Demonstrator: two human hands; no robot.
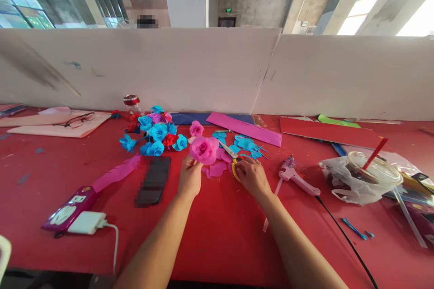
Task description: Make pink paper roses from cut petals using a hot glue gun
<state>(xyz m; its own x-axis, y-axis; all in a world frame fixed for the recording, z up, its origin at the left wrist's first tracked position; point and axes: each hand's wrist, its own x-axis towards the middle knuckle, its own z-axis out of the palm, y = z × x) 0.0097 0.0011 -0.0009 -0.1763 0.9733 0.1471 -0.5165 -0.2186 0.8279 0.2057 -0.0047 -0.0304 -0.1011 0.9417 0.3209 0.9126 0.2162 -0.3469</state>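
Observation:
My left hand (190,176) is closed under a large pink paper rose (204,150), its bloom facing me. My right hand (252,175) grips yellow-handled scissors (234,169), whose metal blades point up and left beside the rose's right edge. Whether the blades touch the paper I cannot tell. Loose pink paper petals (217,170) lie on the red table below the rose. Blue paper petals (247,143) are scattered just beyond my right hand. A smaller pink paper flower (196,128) shows behind the rose.
Blue, red and purple paper flowers (158,132) are bunched at left, near a black phone (156,180). A pink glue gun (298,179) with its cord lies right of my hand. Farther right stands a lidded drink cup (376,169) with a red straw. A white partition (217,72) bounds the table's back.

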